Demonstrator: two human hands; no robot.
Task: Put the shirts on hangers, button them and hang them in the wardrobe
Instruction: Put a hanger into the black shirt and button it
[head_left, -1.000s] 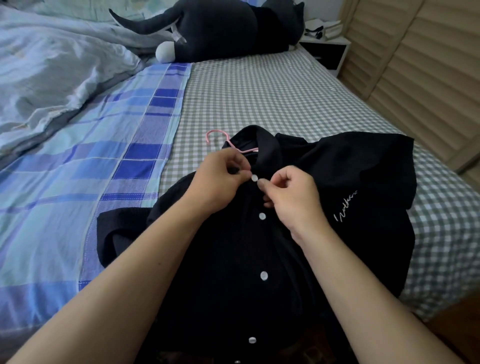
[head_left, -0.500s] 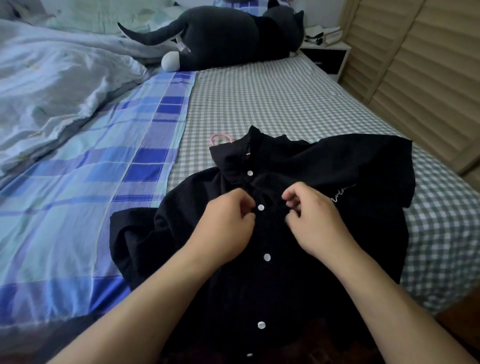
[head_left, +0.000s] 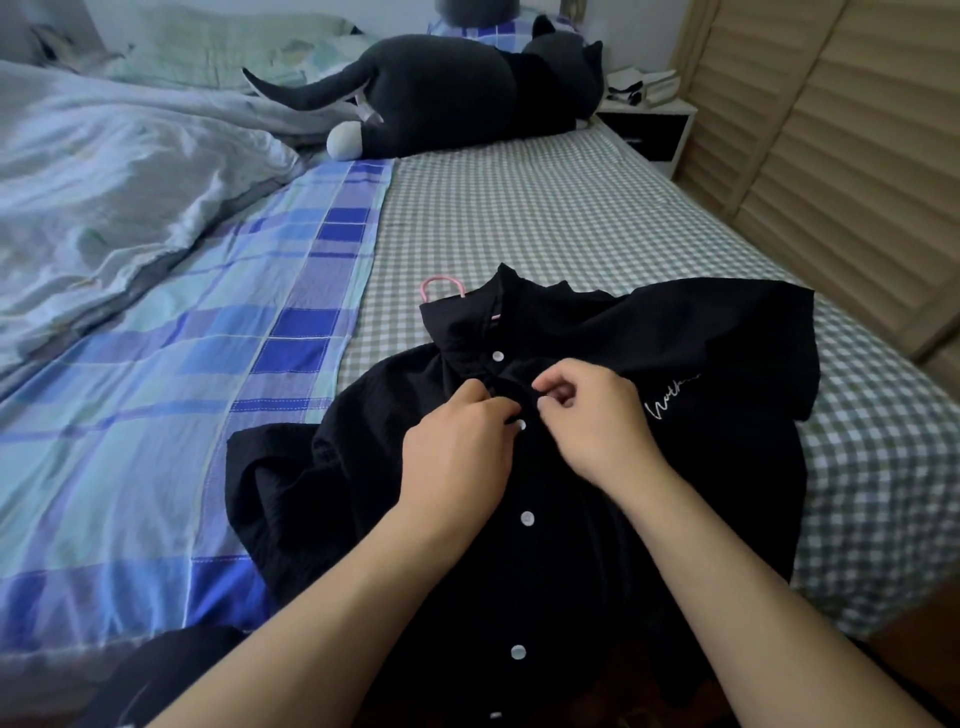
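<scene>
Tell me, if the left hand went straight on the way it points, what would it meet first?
Probably the right hand. The left hand points up and right across the shirt, and the button lies just ahead of its fingers; depth is unclear.

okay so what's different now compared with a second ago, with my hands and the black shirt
Both hands moved down the front of the black shirt from the top button, now uncovered, to the second button. The left hand pinches the fabric beside it; the right hand is curled just above the cloth. The pink hanger still pokes out of the collar, and the shirt still lies on the bed.
</scene>
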